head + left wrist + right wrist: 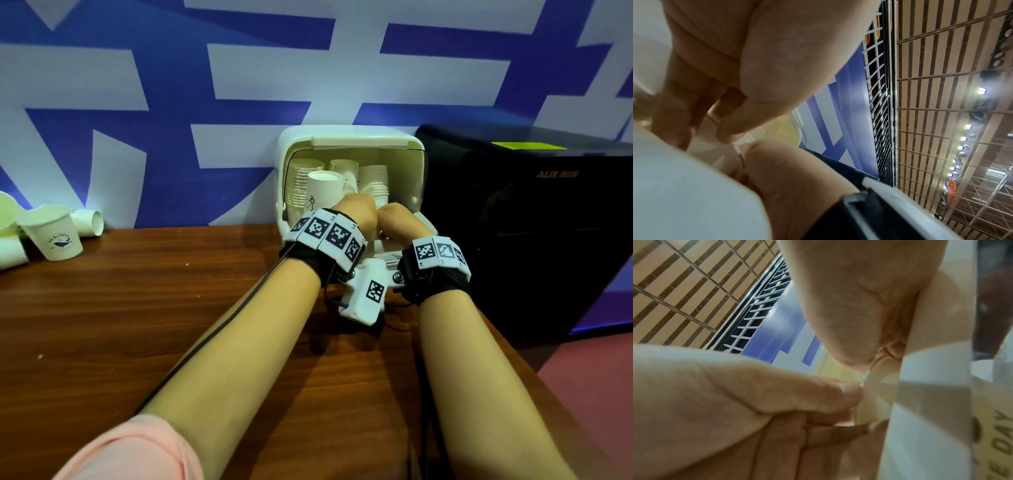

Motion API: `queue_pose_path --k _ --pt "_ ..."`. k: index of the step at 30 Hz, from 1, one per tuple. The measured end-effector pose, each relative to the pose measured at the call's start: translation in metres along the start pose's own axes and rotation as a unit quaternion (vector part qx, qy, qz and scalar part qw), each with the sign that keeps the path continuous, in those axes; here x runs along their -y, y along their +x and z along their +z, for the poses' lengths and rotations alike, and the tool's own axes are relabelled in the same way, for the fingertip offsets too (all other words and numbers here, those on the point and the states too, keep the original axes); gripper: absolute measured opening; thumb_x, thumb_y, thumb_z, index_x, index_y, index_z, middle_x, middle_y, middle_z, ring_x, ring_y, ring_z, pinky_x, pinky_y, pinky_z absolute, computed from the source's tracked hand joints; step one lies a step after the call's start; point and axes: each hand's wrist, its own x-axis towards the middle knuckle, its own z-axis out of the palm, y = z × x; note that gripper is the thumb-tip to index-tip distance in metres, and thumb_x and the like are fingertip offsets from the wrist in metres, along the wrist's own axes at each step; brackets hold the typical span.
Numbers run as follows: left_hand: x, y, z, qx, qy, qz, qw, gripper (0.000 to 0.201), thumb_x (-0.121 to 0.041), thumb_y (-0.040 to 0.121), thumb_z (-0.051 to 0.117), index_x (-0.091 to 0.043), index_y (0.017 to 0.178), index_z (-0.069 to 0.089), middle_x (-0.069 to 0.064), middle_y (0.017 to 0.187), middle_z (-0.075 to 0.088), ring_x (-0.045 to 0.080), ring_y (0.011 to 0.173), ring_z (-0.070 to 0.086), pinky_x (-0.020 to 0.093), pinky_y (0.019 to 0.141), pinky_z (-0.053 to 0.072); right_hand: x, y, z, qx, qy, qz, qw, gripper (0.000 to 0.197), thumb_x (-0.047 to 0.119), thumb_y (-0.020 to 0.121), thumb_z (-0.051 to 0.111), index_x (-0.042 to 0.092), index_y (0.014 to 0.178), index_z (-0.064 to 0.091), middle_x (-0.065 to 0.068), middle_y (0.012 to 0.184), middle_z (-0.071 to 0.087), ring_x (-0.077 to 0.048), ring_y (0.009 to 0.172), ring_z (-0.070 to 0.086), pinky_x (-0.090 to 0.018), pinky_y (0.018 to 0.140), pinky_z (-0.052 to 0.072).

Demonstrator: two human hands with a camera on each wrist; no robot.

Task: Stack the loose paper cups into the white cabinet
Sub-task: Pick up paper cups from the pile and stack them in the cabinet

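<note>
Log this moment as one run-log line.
left hand: grips paper cup | right hand: grips cup, unclear | white cabinet: open, stacks inside | loose cups: on table

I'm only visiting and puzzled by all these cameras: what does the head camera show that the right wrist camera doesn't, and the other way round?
Only the head view shows the whole scene: the open white plastic cabinet with stacked cups inside, loose white paper cups left on the brown wooden table, and a black appliance beside the cabinet.

Only the right wrist view shows, close up, a rolled white cup rim pinched by fingertips, dark lettering on a cup, and a slatted ceiling.

Both show the two hands close together and the blue-and-white wall.
</note>
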Motion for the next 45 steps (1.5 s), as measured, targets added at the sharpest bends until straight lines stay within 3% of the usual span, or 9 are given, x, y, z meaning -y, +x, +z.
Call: queue_pose_path --k 4,10,17,25,31,33,36,40,45 --pt "0.004 -0.006 -0.001 -0.007 -0.048 0.019 0.999 0.026 -0.014 0.094 0.052 0.0 0.114 0.061 0.014 0.115 0.064 0.026 0.106 0.061 0.027 0.075 0.042 0.003 -0.002 -0.005 -0.004 -0.033 -0.004 0.999 0.021 0.002 0.091 0.041 0.004 0.084 0.061 -0.018 0.077 0.058 -0.026 0.065 0.053 -0.028 0.058 0.041" --pt "0.008 -0.007 -0.002 0.03 -0.074 0.019 0.997 0.03 -0.015 0.095 0.049 -0.005 0.121 0.061 0.011 0.116 0.066 0.022 0.103 0.062 0.03 0.091 0.048 0.009 -0.005 -0.008 -0.003 -0.034 0.012 0.999 0.027 0.008 0.096 0.044 -0.008 0.109 0.062 -0.019 0.08 0.06 -0.023 0.06 0.054 -0.028 0.055 0.042" --pt "0.012 -0.014 -0.013 0.032 -0.096 0.033 0.994 0.033 -0.012 0.097 0.044 -0.005 0.127 0.058 0.015 0.116 0.066 0.026 0.105 0.064 0.037 0.094 0.052 0.011 -0.008 -0.015 -0.019 0.015 0.013 1.0 0.022 0.021 0.097 0.051 0.01 0.078 0.054 -0.008 0.072 0.052 -0.019 0.062 0.051 -0.027 0.053 0.037" --pt "0.042 -0.041 -0.023 -0.04 -0.321 0.039 0.945 0.027 -0.013 0.099 0.045 -0.009 0.119 0.062 0.004 0.114 0.063 0.017 0.091 0.067 0.034 0.086 0.055 0.035 -0.021 -0.017 -0.082 -0.056 -0.012 0.995 0.026 0.025 0.088 0.054 0.017 0.066 0.045 -0.002 0.061 0.044 -0.019 0.055 0.041 -0.028 0.05 0.032" --pt "0.082 -0.082 -0.039 -0.073 -0.351 0.03 0.933 0.024 -0.017 0.097 0.05 -0.016 0.115 0.066 -0.001 0.105 0.068 0.011 0.088 0.068 0.021 0.072 0.054 0.073 -0.052 0.003 -0.053 -0.042 -0.118 0.991 0.027 0.023 0.094 0.055 0.013 0.071 0.046 -0.003 0.064 0.043 -0.015 0.057 0.038 -0.028 0.053 0.033" --pt "0.098 -0.099 -0.047 -0.069 -0.352 0.025 0.933 0.022 -0.02 0.097 0.052 -0.017 0.113 0.067 -0.002 0.105 0.069 0.01 0.087 0.069 0.025 0.076 0.056 0.086 -0.066 0.013 -0.038 -0.054 -0.15 0.986 0.02 0.025 0.095 0.056 0.008 0.084 0.056 -0.006 0.073 0.049 -0.014 0.06 0.04 -0.03 0.058 0.035" --pt "0.127 -0.128 -0.058 -0.067 -0.35 0.003 0.934 0.023 -0.022 0.097 0.053 -0.014 0.115 0.066 0.001 0.107 0.069 0.014 0.09 0.07 0.031 0.084 0.057 0.105 -0.088 0.034 0.019 -0.07 -0.188 0.979 0.024 0.026 0.096 0.056 0.003 0.094 0.061 -0.007 0.077 0.057 -0.013 0.058 0.044 -0.028 0.055 0.037" --pt "0.168 -0.171 -0.071 -0.088 -0.347 -0.045 0.933 0.023 -0.02 0.096 0.053 -0.012 0.112 0.066 0.002 0.111 0.068 0.016 0.092 0.07 0.029 0.081 0.054 0.133 -0.117 0.072 0.095 -0.105 -0.226 0.964 0.016 0.025 0.097 0.055 0.01 0.092 0.059 -0.001 0.075 0.059 -0.012 0.057 0.049 -0.023 0.052 0.04" --pt "0.222 -0.229 -0.084 -0.114 -0.339 -0.123 0.926 0.026 -0.022 0.097 0.051 -0.007 0.113 0.065 0.0 0.112 0.066 0.019 0.096 0.069 0.024 0.075 0.053 0.175 -0.146 0.128 0.195 -0.14 -0.253 0.937 0.022 0.03 0.096 0.058 0.01 0.105 0.061 -0.003 0.09 0.067 -0.01 0.065 0.055 -0.023 0.061 0.046"
